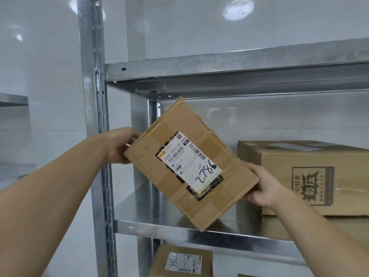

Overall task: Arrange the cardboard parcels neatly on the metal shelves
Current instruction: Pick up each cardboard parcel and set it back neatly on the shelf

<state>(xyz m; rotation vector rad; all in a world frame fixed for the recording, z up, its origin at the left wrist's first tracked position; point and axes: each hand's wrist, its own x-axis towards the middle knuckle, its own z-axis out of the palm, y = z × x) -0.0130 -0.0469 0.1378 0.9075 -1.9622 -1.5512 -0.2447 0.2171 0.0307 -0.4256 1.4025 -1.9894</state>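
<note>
Both hands, left hand (119, 145) and right hand (259, 186), grasp a tilted, taped cardboard parcel (189, 162) before the shiny metal shelf (179, 229).

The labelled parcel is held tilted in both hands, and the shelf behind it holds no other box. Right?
No. The head view shows larger boxes on that shelf, at its right. The labelled parcel is tilted, held by left hand and right hand.
</note>
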